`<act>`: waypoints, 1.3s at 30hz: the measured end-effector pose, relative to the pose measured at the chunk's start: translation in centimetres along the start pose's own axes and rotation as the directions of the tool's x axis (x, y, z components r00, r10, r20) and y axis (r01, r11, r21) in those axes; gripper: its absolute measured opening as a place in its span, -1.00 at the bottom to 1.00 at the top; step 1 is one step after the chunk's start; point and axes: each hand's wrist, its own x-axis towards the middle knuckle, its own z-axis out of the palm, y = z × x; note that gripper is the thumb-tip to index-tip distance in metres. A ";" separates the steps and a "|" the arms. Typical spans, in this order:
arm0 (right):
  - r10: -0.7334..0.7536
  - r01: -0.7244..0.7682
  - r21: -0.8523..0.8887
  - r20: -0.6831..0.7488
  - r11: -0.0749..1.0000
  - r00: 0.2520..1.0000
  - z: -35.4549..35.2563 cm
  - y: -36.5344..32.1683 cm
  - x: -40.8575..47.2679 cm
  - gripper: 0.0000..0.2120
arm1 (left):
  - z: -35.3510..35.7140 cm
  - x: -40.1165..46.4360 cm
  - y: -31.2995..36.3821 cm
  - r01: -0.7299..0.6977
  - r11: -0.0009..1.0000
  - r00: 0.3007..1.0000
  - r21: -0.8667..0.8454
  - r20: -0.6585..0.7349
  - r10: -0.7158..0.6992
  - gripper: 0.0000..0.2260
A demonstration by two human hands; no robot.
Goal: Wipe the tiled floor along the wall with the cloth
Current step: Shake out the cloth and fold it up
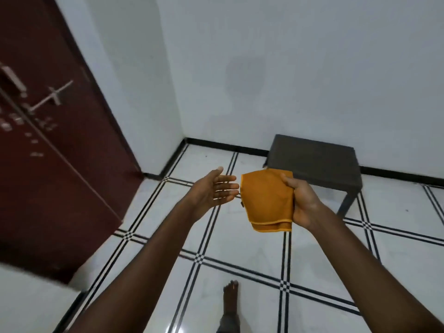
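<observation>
A folded orange cloth [265, 200] is held up in the air in front of me, well above the floor. My right hand [301, 200] grips its right edge, thumb on top. Just left of the cloth, my left hand [213, 191] is open with the palm turned toward it and the fingers spread, fingertips close to the cloth's left edge but not holding it. Below lies the white tiled floor [240, 239] with black double lines. It meets the white wall [288, 80] at a black skirting strip [223, 146].
A low dark stool [314, 162] stands against the far wall on the right. A dark red door [55, 145] with metal bolts fills the left side. One bare foot [230, 299] rests on the tiles near the bottom edge.
</observation>
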 end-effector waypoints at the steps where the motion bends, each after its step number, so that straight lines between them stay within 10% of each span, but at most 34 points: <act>1: -0.011 0.011 0.010 -0.039 1.000 0.999 -1.5 -1.0 1.4 -0.57 | 1.0 2.6 0.4 0.018 1.000 0.999 0.010 0.028 -0.018 -0.54; 9: 0.070 -0.030 0.173 -0.226 0.985 0.972 -12.3 -11.0 13.5 -0.55 | 8.2 24.6 5.0 0.207 0.975 0.965 0.084 0.149 -0.218 -0.53; 25: 0.232 -0.180 0.243 -0.205 0.953 0.951 -33.1 -24.4 44.5 -0.54 | 21.9 61.2 3.1 0.387 0.909 0.922 0.154 -0.057 -0.383 -0.57; 35: 0.315 -0.300 0.142 -0.091 0.943 0.945 -41.7 -24.4 68.0 -0.48 | 21.1 80.9 -4.8 0.364 0.931 0.885 -0.011 -0.306 -0.350 -0.65; 39: 0.308 -0.383 -0.163 -0.357 0.909 0.882 -43.5 -19.1 76.7 -0.33 | 18.9 86.4 -10.7 0.446 0.894 0.842 0.037 -0.356 -0.405 -0.66</act>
